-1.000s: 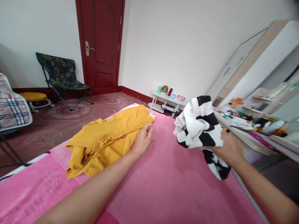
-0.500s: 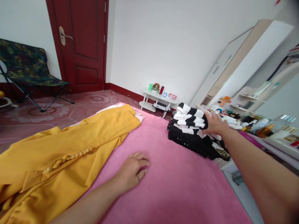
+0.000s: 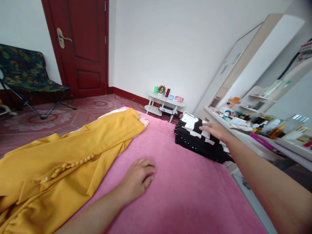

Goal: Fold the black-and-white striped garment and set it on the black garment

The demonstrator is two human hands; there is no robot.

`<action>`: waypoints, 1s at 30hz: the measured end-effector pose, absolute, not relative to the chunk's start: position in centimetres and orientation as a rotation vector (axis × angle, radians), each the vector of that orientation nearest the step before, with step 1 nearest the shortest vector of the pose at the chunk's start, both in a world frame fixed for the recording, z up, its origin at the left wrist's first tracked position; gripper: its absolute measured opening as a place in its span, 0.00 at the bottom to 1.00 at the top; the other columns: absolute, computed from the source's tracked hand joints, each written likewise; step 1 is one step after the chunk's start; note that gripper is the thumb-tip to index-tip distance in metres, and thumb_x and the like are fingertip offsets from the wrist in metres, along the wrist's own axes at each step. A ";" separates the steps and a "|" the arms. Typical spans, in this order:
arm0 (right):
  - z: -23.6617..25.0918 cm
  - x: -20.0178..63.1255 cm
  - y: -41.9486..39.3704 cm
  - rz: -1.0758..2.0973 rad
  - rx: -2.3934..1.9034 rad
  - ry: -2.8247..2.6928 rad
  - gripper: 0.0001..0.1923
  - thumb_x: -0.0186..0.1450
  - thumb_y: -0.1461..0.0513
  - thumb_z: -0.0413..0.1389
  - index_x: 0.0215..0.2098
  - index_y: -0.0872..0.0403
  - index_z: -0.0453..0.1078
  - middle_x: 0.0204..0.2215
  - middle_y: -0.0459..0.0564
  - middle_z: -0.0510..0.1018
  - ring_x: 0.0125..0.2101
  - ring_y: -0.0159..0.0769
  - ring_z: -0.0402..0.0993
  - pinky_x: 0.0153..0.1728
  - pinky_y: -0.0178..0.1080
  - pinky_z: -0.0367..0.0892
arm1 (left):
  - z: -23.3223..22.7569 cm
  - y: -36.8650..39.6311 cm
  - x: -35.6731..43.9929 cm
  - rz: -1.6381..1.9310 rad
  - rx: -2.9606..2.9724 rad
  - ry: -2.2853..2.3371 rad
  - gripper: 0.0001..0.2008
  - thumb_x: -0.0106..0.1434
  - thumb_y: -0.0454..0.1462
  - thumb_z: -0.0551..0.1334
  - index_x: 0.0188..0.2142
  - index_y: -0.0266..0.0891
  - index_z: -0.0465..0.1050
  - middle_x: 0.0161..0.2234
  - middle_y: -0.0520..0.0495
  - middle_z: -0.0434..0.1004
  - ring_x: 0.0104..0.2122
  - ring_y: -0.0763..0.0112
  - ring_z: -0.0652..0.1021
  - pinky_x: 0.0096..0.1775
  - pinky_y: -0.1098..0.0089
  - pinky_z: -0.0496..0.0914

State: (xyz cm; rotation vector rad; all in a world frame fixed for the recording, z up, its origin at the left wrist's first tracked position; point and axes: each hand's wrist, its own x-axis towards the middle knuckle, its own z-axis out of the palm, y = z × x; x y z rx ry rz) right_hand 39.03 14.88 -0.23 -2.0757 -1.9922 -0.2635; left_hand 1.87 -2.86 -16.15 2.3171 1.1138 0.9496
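Observation:
My left hand (image 3: 140, 175) rests palm down on the pink bedspread (image 3: 185, 191), fingers loosely spread, holding nothing. My right hand (image 3: 215, 131) reaches over the stack of folded dark clothes at the bed's right edge. Its fingers are stretched out and lie on or just over a folded black-and-white striped garment (image 3: 191, 123) on top of that stack. Below it are folded black clothes (image 3: 195, 143), one with white dots along its edge. To the left of my left hand, a yellow garment (image 3: 80, 146) with a row of pearl-like buttons is spread out on the bed.
A cluttered white dressing table (image 3: 243, 130) with bottles stands close by on the right. Against the far wall is a small white table (image 3: 165, 99) holding several items. A folding chair (image 3: 26, 71) stands at left beside a dark red door (image 3: 85, 48).
The striped garment now lies lower and flatter on the stack. My right hand has shifted a little and its fingers are straighter. My left hand has stayed in place on the bedspread.

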 end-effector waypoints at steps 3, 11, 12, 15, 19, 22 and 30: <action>2.0 36.4 15.9 -0.445 -1.893 -1.737 0.30 0.63 0.45 0.45 0.53 0.53 0.68 0.53 0.56 0.69 0.55 0.49 0.61 0.54 0.53 0.56 | -16.1 -2.9 1.9 0.948 2.309 1.118 0.12 0.58 0.31 0.58 0.40 0.45 0.73 0.43 0.50 0.72 0.44 0.65 0.70 0.47 0.64 0.63; -7.4 32.6 16.5 -0.587 -1.999 -2.001 0.24 0.66 0.46 0.41 0.58 0.35 0.61 0.64 0.45 0.52 0.63 0.53 0.43 0.54 0.69 0.38 | -16.0 -3.2 1.8 0.943 2.294 1.111 0.12 0.58 0.30 0.58 0.40 0.46 0.73 0.44 0.51 0.72 0.44 0.66 0.70 0.47 0.64 0.63; -7.8 32.6 16.6 -0.576 -2.017 -2.033 0.22 0.66 0.46 0.41 0.57 0.33 0.61 0.64 0.43 0.52 0.63 0.54 0.42 0.54 0.70 0.37 | -16.0 -3.2 1.8 0.942 2.295 1.110 0.12 0.58 0.30 0.58 0.40 0.46 0.73 0.44 0.51 0.72 0.44 0.66 0.70 0.47 0.64 0.63; -7.2 32.2 16.5 -0.565 -2.031 -2.093 0.22 0.66 0.47 0.43 0.57 0.33 0.62 0.65 0.43 0.50 0.62 0.57 0.44 0.53 0.72 0.41 | -16.0 -3.1 1.8 0.942 2.296 1.118 0.12 0.58 0.30 0.58 0.40 0.45 0.73 0.44 0.51 0.72 0.44 0.66 0.70 0.47 0.64 0.63; -7.1 29.7 15.6 -0.755 -1.829 -2.274 0.22 0.68 0.52 0.41 0.58 0.39 0.63 0.65 0.46 0.51 0.63 0.52 0.43 0.57 0.67 0.38 | -16.0 -3.0 1.8 0.948 2.292 1.116 0.11 0.58 0.30 0.58 0.39 0.45 0.74 0.43 0.51 0.73 0.44 0.66 0.70 0.47 0.64 0.63; -7.8 28.0 15.2 -0.607 -1.810 -2.448 0.22 0.66 0.47 0.44 0.53 0.42 0.68 0.64 0.46 0.55 0.63 0.52 0.43 0.57 0.66 0.36 | -15.9 -3.0 1.8 0.963 2.282 1.094 0.12 0.58 0.30 0.58 0.39 0.45 0.74 0.43 0.51 0.73 0.44 0.66 0.70 0.47 0.65 0.63; -0.2 32.1 17.1 -0.675 -1.905 -1.697 0.34 0.67 0.45 0.32 0.61 0.53 0.59 0.56 0.59 0.65 0.58 0.52 0.56 0.53 0.56 0.55 | -15.9 -3.0 2.0 0.953 2.281 1.102 0.12 0.58 0.30 0.57 0.39 0.46 0.74 0.44 0.51 0.72 0.44 0.66 0.70 0.47 0.64 0.63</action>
